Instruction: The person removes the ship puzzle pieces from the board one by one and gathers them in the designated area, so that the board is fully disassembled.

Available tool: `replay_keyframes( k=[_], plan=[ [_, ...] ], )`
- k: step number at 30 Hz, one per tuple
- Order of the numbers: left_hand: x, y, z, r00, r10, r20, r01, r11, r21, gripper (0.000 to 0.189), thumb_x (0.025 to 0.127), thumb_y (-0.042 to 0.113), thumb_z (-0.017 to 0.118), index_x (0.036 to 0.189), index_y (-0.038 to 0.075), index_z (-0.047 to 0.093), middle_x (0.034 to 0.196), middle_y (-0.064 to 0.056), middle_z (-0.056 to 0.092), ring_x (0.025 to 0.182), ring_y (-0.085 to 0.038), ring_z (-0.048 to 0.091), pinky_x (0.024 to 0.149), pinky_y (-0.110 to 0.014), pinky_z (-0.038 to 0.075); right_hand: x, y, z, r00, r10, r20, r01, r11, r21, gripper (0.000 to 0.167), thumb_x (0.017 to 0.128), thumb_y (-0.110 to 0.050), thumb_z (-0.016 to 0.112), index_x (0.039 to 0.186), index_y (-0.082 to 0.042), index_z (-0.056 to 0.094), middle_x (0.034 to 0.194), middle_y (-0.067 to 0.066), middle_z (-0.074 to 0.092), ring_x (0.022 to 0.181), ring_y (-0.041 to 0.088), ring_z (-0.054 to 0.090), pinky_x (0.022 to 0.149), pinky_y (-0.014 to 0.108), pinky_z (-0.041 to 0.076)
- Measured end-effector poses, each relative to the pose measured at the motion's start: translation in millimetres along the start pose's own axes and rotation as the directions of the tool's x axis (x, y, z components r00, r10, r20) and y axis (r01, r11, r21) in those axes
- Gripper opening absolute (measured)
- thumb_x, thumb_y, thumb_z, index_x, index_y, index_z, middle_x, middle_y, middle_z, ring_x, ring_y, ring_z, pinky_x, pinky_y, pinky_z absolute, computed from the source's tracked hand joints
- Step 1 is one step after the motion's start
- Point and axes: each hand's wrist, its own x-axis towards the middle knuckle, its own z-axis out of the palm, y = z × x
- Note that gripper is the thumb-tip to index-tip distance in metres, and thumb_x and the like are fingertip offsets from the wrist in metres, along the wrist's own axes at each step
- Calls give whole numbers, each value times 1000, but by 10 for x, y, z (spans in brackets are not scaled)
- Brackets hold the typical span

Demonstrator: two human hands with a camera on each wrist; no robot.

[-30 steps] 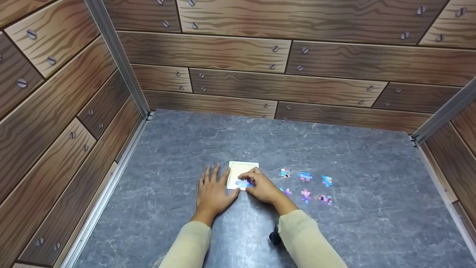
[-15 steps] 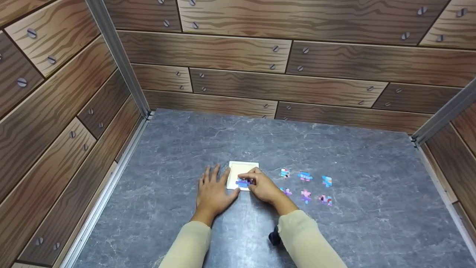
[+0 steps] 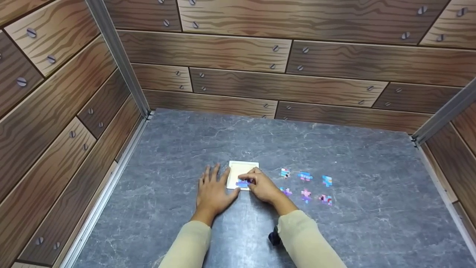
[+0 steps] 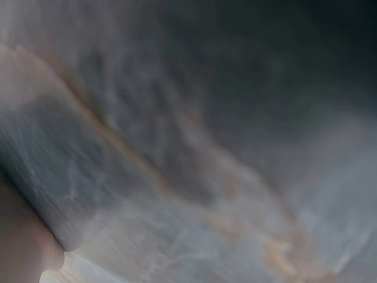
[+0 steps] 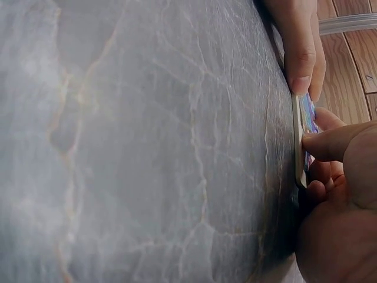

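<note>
A small cream tray [image 3: 235,167] lies on the grey surface between both hands. Along its near side are blue-purple jigsaw pieces [image 3: 242,184], partly covered by the right fingers. My right hand [image 3: 264,189] reaches in from the right, its curled fingers and thumb pinching a jigsaw piece at the tray's near right corner. In the right wrist view, the right thumb [image 5: 333,143] presses at the tray's near rim. Palm down, my left hand [image 3: 214,193] lies along the tray's left side with spread fingers, and its thumb touches the near edge. The left wrist view is mostly blurred.
To the right lie several loose jigsaw pieces in two rows, among them a blue one [image 3: 305,176] and a pink one [image 3: 306,194]. A black object [image 3: 274,237] shows beside the right sleeve. Wood-patterned walls [image 3: 230,82] enclose the surface.
The piece under the right fingers has shifted slightly and now looks flatter and more purple, lined up with the tray's near rim. The right thumb moved a little; the left hand stayed put.
</note>
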Motion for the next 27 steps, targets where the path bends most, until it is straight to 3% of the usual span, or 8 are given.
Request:
replay_keyframes(
  k=[7, 17, 27],
  plan=[
    [3, -7, 4, 1000, 6, -5, -6, 1000, -7, 86, 95, 78, 57, 168, 35, 42, 179, -9, 32, 168, -44, 22, 132, -68, 26, -11, 11, 0, 1000, -28, 14, 28, 999, -20, 52, 81, 12, 62, 130, 0, 77, 112, 13, 58, 97, 17, 51, 85, 21, 42],
    [9, 1, -7, 1000, -10, 27, 9, 1000, 16, 86, 96, 80, 53, 169, 37, 39, 181, -7, 29, 169, -42, 19, 133, -67, 25, -18, -10, 7, 1000, -13, 24, 14, 997, -72, 42, 89, 0, 83, 130, -3, 77, 118, 12, 61, 111, 24, 60, 102, 34, 51],
    [11, -3, -2, 1000, -9, 21, 9, 1000, 10, 87, 95, 79, 55, 169, 37, 39, 180, -7, 29, 169, -43, 20, 133, -67, 25, -22, -23, 31, 1000, -28, -13, 28, 998, -55, 39, 87, 5, 82, 124, -5, 77, 115, 12, 60, 104, 21, 58, 91, 26, 47]
  ],
)
